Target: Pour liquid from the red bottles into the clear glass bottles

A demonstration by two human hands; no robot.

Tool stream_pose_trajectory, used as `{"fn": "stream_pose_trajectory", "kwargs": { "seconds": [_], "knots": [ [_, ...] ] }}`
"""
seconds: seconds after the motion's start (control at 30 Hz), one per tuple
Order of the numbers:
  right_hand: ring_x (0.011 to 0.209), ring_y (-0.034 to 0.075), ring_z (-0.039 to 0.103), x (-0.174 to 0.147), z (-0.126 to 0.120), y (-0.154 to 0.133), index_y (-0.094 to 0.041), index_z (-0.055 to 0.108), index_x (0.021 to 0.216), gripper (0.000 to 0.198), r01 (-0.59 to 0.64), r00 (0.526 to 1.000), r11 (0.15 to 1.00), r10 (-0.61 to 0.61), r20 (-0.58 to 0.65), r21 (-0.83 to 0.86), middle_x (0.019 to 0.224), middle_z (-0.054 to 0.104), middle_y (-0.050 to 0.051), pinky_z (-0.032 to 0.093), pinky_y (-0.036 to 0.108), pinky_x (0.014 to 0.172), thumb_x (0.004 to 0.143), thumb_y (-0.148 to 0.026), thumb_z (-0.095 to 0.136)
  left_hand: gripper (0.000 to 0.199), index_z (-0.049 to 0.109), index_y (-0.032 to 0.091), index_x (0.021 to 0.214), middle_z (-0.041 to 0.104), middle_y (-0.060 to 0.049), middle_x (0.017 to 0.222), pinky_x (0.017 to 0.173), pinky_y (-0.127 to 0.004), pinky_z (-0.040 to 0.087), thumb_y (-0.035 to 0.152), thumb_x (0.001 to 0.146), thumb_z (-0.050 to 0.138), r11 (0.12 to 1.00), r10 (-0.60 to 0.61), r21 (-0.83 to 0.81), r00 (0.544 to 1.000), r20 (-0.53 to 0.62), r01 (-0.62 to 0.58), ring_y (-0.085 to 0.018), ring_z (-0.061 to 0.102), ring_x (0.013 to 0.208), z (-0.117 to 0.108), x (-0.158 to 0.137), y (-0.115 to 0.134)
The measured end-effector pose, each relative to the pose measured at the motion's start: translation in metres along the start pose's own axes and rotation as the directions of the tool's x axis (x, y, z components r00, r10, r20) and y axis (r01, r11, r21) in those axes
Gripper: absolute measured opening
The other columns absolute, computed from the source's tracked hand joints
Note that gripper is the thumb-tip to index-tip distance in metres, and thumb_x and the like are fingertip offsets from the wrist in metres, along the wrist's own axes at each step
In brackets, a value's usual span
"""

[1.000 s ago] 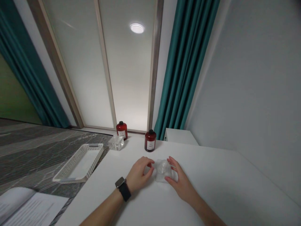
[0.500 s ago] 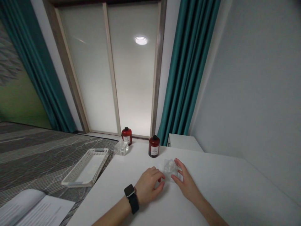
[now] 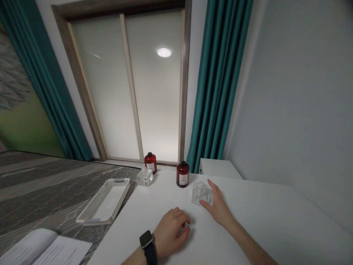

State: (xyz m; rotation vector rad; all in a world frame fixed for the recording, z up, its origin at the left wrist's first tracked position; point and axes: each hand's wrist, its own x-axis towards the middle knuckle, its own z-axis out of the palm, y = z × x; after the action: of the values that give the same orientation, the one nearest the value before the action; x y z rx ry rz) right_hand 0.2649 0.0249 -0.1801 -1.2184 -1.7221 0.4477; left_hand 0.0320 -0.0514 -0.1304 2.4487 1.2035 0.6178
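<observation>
A clear, see-through box (image 3: 202,193) with rounded shapes inside sits on the white table (image 3: 234,235). My right hand (image 3: 216,204) holds it from the right side, thumb at the near edge and fingers at the far edge. Nearer to me, my left hand (image 3: 173,230) hovers over or rests on the table, fingers loosely bent, thumb apart, nothing in it. A black watch (image 3: 146,241) is on that wrist. Just beyond the box stands a dark red bottle (image 3: 182,174) with a black cap and white label.
A second red bottle (image 3: 150,162) stands at the table's far left corner, behind another clear box (image 3: 144,177). Left of the table are a white perforated basket (image 3: 82,219) and an open book (image 3: 60,250). A white cabinet (image 3: 220,167) stands past the far edge.
My right hand has slid the clear box a little away from me, toward the near bottle's right. My left hand has drawn back from the box toward me. The camera has tilted slightly.
</observation>
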Motion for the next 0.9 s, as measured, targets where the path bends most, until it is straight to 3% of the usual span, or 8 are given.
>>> {"fn": "stream_pose_trajectory", "kwargs": {
  "seconds": [0.17,0.27,0.37,0.43,0.5,0.57,0.7,0.9],
  "knots": [
    [0.111,0.028,0.055,-0.026,-0.022,-0.037,-0.023,0.047,0.130,0.037,0.141,0.970,0.981,-0.163,-0.178,-0.130,0.118,0.055,0.012,0.046,0.051,0.098,0.094,-0.029,0.049,0.020,0.053,0.020,0.102,0.064,-0.003,0.086,0.074,-0.032,0.046,0.014,0.083,0.054,0.985,-0.152,-0.102,0.984,-0.090,0.143,-0.020,0.059,0.079,-0.002,-0.010,-0.018],
    [0.104,0.027,0.058,-0.038,-0.025,-0.052,-0.025,0.055,0.119,0.027,0.183,0.972,0.977,-0.197,-0.130,-0.113,0.108,0.059,0.010,0.050,0.046,0.091,0.094,-0.027,0.047,0.016,0.054,0.021,0.096,0.064,-0.002,0.085,0.072,-0.032,0.046,0.015,0.081,0.055,0.983,-0.168,-0.087,0.980,-0.104,0.159,-0.020,0.060,0.078,-0.008,-0.014,-0.029],
    [0.102,0.027,0.060,-0.046,-0.016,-0.055,-0.027,0.059,0.114,0.024,0.205,0.977,0.976,-0.209,-0.042,-0.073,0.108,0.060,0.009,0.052,0.044,0.089,0.095,-0.026,0.046,0.024,0.054,0.021,0.103,0.062,-0.004,0.092,0.077,-0.035,0.048,0.017,0.080,0.058,0.985,-0.174,-0.027,0.945,-0.276,0.173,-0.023,0.061,0.085,-0.024,-0.016,-0.050],
    [0.102,0.026,0.061,-0.050,-0.007,-0.055,-0.028,0.062,0.111,0.023,0.197,0.980,0.979,-0.197,0.019,-0.049,0.108,0.061,0.009,0.053,0.043,0.089,0.095,-0.026,0.046,0.027,0.053,0.020,0.108,0.061,-0.008,0.100,0.085,-0.040,0.048,0.020,0.081,0.057,0.973,-0.193,0.018,0.848,-0.494,0.232,-0.027,0.059,0.096,-0.039,-0.016,-0.074],
    [0.101,0.026,0.063,-0.055,0.002,-0.056,-0.028,0.064,0.108,0.022,0.201,0.977,0.979,-0.197,0.086,-0.034,0.108,0.062,0.009,0.055,0.041,0.088,0.095,-0.026,0.046,0.034,0.050,0.017,0.114,0.058,-0.012,0.109,0.096,-0.048,0.044,0.025,0.081,0.058,0.930,-0.246,0.039,0.700,-0.671,0.365,-0.032,0.055,0.108,-0.055,-0.013,-0.102],
    [0.099,0.025,0.064,-0.058,0.008,-0.058,-0.029,0.065,0.107,0.022,0.218,0.967,0.976,-0.212,0.144,-0.024,0.106,0.063,0.009,0.056,0.039,0.086,0.094,-0.025,0.047,0.052,0.046,0.012,0.122,0.054,-0.016,0.118,0.102,-0.051,0.040,0.033,0.077,0.064,0.870,-0.345,-0.004,0.604,-0.718,0.492,-0.036,0.050,0.116,-0.067,-0.009,-0.130],
    [0.095,0.024,0.066,-0.059,0.010,-0.063,-0.029,0.066,0.104,0.023,0.266,0.944,0.964,-0.259,0.205,-0.009,0.100,0.065,0.008,0.058,0.037,0.082,0.093,-0.023,0.047,0.069,0.042,0.008,0.126,0.052,-0.019,0.120,0.104,-0.051,0.039,0.043,0.074,0.071,0.845,-0.414,-0.049,0.594,-0.689,0.532,-0.039,0.049,0.119,-0.077,0.003,-0.166],
    [0.088,0.025,0.066,-0.056,0.005,-0.062,-0.028,0.067,0.101,0.023,0.297,0.935,0.955,-0.287,0.210,-0.013,0.092,0.068,0.007,0.058,0.037,0.077,0.093,-0.021,0.047,0.046,0.049,0.014,0.113,0.057,-0.013,0.111,0.099,-0.050,0.042,0.032,0.076,0.070,0.827,-0.483,-0.118,0.587,-0.650,0.550,-0.034,0.055,0.112,-0.076,0.023,-0.177]
  ]
}}
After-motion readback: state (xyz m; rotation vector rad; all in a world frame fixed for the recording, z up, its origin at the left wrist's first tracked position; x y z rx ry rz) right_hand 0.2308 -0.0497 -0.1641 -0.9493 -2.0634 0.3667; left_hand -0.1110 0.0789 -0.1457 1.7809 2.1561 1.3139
